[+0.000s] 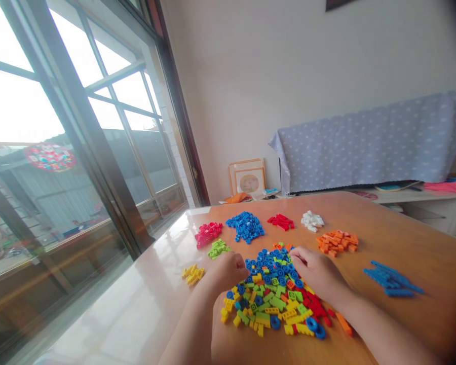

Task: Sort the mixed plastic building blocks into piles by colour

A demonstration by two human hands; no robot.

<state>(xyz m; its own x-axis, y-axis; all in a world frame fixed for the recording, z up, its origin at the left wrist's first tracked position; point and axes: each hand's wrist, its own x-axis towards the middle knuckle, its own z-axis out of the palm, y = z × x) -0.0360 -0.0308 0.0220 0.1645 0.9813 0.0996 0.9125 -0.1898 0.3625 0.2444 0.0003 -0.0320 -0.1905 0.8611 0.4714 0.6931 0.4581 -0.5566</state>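
A large mixed pile of blocks (269, 304), in blue, green, yellow, red and orange, lies on the wooden table. At the pile's upper left edge is my left hand (233, 267), its fingers curled; whatever they hold, if anything, is hidden. My right hand (307, 263) reaches the pile's upper right edge with fingers bent together, and their tips are too small to make out. Beyond my hands sit single-colour heaps: pink pieces (208, 234), blue pieces (246, 226), red pieces (280, 222), white pieces (312, 221) and orange pieces (337, 242). Green pieces (218, 248) lie near my left hand.
Yellow pieces (193, 275) lie left of my left hand, long blue pieces (392, 280) on the right. The table (137, 309) has its far edge near a cabinet (444, 208) and a cloth-covered object (365, 142). Large windows stand on the left.
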